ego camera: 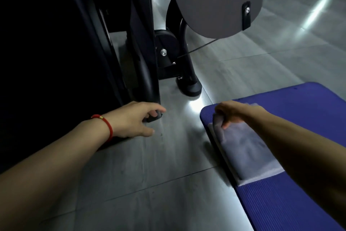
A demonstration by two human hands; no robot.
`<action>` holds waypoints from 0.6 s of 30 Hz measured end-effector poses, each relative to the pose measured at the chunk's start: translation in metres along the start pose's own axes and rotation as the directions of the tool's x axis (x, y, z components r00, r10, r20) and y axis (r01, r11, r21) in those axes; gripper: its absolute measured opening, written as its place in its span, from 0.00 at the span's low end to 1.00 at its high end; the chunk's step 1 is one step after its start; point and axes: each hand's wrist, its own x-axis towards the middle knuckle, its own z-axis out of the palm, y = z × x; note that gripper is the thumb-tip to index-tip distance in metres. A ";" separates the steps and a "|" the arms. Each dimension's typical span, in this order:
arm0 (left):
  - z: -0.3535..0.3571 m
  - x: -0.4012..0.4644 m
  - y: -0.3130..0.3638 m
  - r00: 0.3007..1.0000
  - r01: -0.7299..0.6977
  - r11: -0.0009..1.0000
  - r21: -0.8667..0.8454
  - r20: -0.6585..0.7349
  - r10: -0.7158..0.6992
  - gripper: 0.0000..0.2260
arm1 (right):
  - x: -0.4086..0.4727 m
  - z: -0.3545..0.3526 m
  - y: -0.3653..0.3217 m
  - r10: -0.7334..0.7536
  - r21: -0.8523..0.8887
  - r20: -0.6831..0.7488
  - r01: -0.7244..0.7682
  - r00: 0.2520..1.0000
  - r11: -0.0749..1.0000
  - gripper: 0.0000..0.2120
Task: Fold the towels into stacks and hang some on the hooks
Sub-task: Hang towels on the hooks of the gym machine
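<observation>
One folded towel stack, one blue mat, two hands at work.
The right hand [231, 112] pinches the far end of the grey folded towels [247, 148] lying on the blue mat [299, 193]; the left hand [133, 118], fingers loosely apart, holds nothing beside the dark machine base [148, 88] on the floor [149, 184].

Right hand [232, 113] hides the towel's [249, 154] far end.

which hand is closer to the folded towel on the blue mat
Right. The right hand grips the far end of the folded towel on the blue mat. The left hand is off the mat, over the floor by the black machine base.
</observation>
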 end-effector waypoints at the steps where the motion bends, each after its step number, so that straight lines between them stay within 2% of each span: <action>1: -0.004 -0.003 0.003 1.000 -0.019 1.000 -0.020 0.001 0.019 0.30 | -0.007 -0.010 -0.008 -0.030 0.030 -0.013 0.030 0.999 0.999 0.13; 3: -0.014 -0.010 0.011 0.998 -0.057 0.996 -0.070 -0.028 0.055 0.28 | -0.023 -0.030 -0.031 -0.157 0.056 -0.077 0.162 0.985 0.985 0.20; 5: -0.024 -0.018 0.016 0.992 -0.096 0.989 -0.115 -0.090 0.086 0.27 | -0.047 -0.054 -0.067 -0.257 0.038 -0.138 0.264 0.957 0.964 0.22; 7: -0.030 -0.030 0.020 0.984 -0.120 0.976 -0.183 -0.155 0.092 0.31 | -0.069 -0.079 -0.106 -0.374 0.007 -0.188 0.382 0.908 0.924 0.21; 9: -0.036 -0.045 0.021 0.972 -0.151 0.955 -0.256 -0.215 0.097 0.38 | -0.090 -0.102 -0.143 -0.480 0.018 -0.240 0.498 0.844 0.867 0.19; 11: -0.045 -0.065 0.019 0.951 -0.178 0.954 -0.240 -0.292 0.104 0.38 | -0.110 -0.124 -0.178 -0.537 0.042 -0.291 0.572 0.792 0.819 0.17; 13: -0.062 -0.087 0.014 0.898 -0.177 0.960 -0.215 -0.434 0.068 0.32 | -0.132 -0.147 -0.208 -0.591 0.066 -0.368 0.654 0.718 0.753 0.16; 15: -0.082 -0.110 0.009 0.811 -0.219 0.936 -0.276 -0.584 0.017 0.28 | -0.151 -0.165 -0.234 -0.618 0.118 -0.458 0.733 0.639 0.670 0.17; 18: -0.107 -0.149 0.007 0.693 -0.398 0.805 -0.440 -0.719 -0.051 0.24 | -0.175 -0.184 -0.263 -0.560 0.198 -0.653 0.829 0.510 0.524 0.23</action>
